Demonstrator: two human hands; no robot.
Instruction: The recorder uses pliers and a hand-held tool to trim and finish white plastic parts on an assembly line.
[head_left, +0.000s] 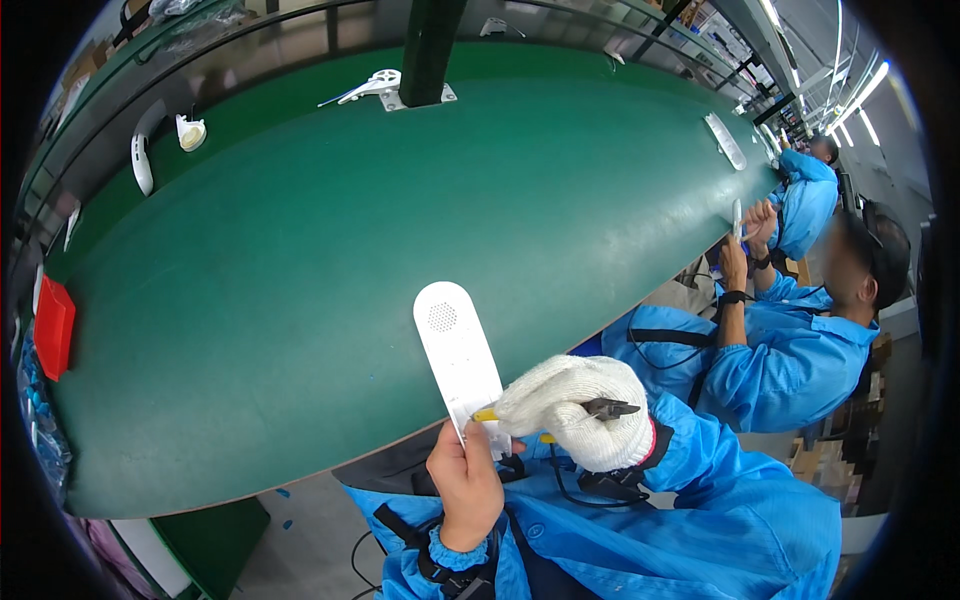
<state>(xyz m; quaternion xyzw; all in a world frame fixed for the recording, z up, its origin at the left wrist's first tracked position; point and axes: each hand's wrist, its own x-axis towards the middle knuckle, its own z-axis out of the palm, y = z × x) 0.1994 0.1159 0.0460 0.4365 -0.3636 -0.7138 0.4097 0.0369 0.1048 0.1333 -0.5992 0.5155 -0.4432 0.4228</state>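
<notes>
My bare left hand is closed on the lower end of a long white plastic cover. The cover has rounded ends and a round patch of small holes near its far end. It tilts up over the near edge of the green table. My right hand, in a white knitted glove, is closed around a pair of pliers. Their dark jaws point right, away from the cover. A yellow handle end shows beside the cover's lower part, close to my left thumb; whether it touches the cover I cannot tell.
The green table curves across the view, with a dark post at its far side. White plastic parts lie along the far left, near a red bin. Another white cover lies far right. Two co-workers in blue sit at right.
</notes>
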